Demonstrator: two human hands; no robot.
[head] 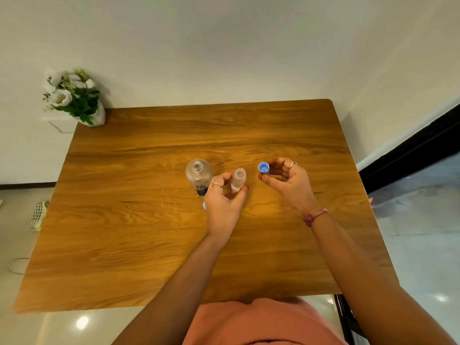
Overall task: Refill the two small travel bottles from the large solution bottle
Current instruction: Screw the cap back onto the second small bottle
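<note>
Gripping upright small bottle [239,179] (mouth up): left hand [224,202]; right hand [288,181] pinching blue cap [263,168].

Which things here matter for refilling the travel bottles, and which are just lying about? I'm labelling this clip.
Job: large solution bottle, uncapped; small travel bottle, held by left hand; blue cap, held by right hand.
Lying about: flower vase; checked cloth on the floor.
</note>
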